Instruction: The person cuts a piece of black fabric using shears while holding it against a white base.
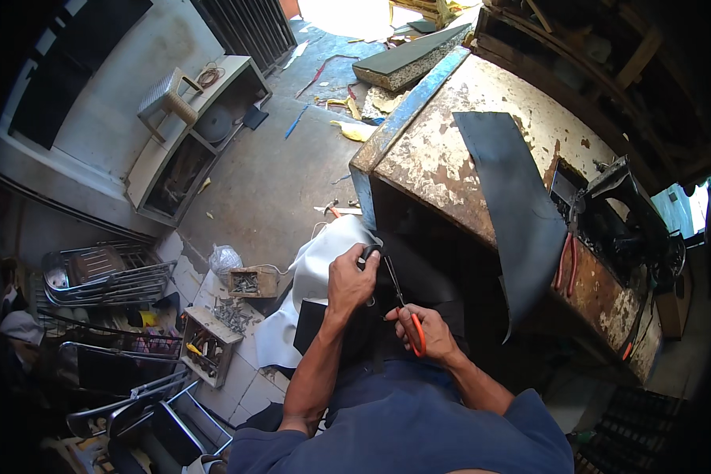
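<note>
Orange-handled scissors (407, 320) are gripped in the right hand (428, 332), blades aimed at the black sheet (419, 276) pinched closed in the left hand (351, 278), below the rusty workbench's (442, 158) near edge; the sheet should be kept taut and cuts kept short

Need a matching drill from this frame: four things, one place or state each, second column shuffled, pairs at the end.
Things:
1. scissors
2. black sheet
3. left hand
4. small wooden box

Places or states:
A. draped over the rusty workbench edge
B. on the floor, holding screws
C. in the right hand, orange handles
D. gripping dark material above the lap

Pairs: 1-C, 2-A, 3-D, 4-B
</note>
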`<action>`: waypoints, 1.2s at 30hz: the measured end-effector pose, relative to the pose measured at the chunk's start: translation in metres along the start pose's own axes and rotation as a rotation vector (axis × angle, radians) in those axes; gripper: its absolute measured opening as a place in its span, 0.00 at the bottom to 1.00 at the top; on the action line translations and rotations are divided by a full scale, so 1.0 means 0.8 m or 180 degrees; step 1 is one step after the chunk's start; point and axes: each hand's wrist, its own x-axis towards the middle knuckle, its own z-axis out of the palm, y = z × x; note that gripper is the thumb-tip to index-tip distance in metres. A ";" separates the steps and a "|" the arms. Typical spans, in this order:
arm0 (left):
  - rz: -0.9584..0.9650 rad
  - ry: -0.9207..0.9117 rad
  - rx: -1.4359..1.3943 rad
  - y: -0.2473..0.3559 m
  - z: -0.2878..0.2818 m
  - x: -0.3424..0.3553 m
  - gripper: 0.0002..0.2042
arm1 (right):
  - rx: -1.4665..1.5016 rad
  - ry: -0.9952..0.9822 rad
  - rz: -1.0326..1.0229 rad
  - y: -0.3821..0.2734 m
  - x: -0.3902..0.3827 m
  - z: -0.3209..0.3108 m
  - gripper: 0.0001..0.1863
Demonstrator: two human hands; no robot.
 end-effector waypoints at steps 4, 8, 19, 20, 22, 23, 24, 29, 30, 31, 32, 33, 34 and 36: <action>-0.0154 -0.0065 -0.0023 0.007 -0.005 -0.002 0.13 | -0.0024 0.0014 -0.0100 0.006 0.012 -0.003 0.27; -0.0076 -0.0020 -0.0046 0.006 -0.010 -0.001 0.13 | -0.0007 -0.0130 -0.0067 0.000 0.012 -0.008 0.28; -0.0003 -0.0097 -0.0029 -0.001 -0.015 -0.003 0.13 | -0.0035 -0.0360 -0.0035 -0.007 0.019 -0.030 0.29; -0.0005 -0.0116 -0.0025 -0.002 -0.016 -0.004 0.13 | -0.0032 -0.0414 -0.0069 -0.007 0.021 -0.031 0.29; 0.0062 -0.0146 -0.0104 -0.008 -0.014 -0.007 0.13 | -0.0073 -0.0397 -0.0031 -0.018 0.032 -0.029 0.29; 0.0102 -0.0160 -0.0139 -0.009 -0.014 -0.007 0.13 | -0.0092 -0.0389 -0.0019 -0.022 0.037 -0.028 0.29; 0.0075 -0.0138 -0.0133 -0.008 -0.017 -0.007 0.12 | -0.0217 -0.0391 -0.0125 -0.019 0.043 -0.027 0.29; -0.0031 -0.0050 -0.0372 -0.008 -0.032 -0.004 0.12 | -0.0196 -0.0421 -0.0468 -0.014 0.056 -0.011 0.29; 0.0041 -0.0168 -0.0346 -0.007 -0.035 -0.005 0.12 | -0.0056 -0.0439 -0.0525 -0.018 0.056 -0.007 0.29; 0.0114 -0.0289 -0.0320 -0.003 -0.037 -0.007 0.12 | 0.0086 -0.0456 -0.0583 -0.025 0.058 -0.002 0.29; 0.0169 -0.0438 -0.0307 -0.003 -0.037 -0.011 0.12 | 0.0236 -0.0448 -0.0613 -0.030 0.057 -0.001 0.29; 0.0283 -0.0550 -0.0182 -0.008 -0.032 -0.018 0.11 | 0.0356 -0.0544 -0.0907 -0.042 0.057 -0.003 0.27; 0.0287 -0.0513 -0.0394 -0.015 -0.026 -0.024 0.11 | 0.0133 -0.0383 -0.0682 -0.059 0.051 -0.006 0.26; 0.0184 -0.0193 -0.0649 -0.010 -0.026 -0.024 0.10 | -0.0370 -0.0279 -0.0639 -0.050 0.059 -0.014 0.25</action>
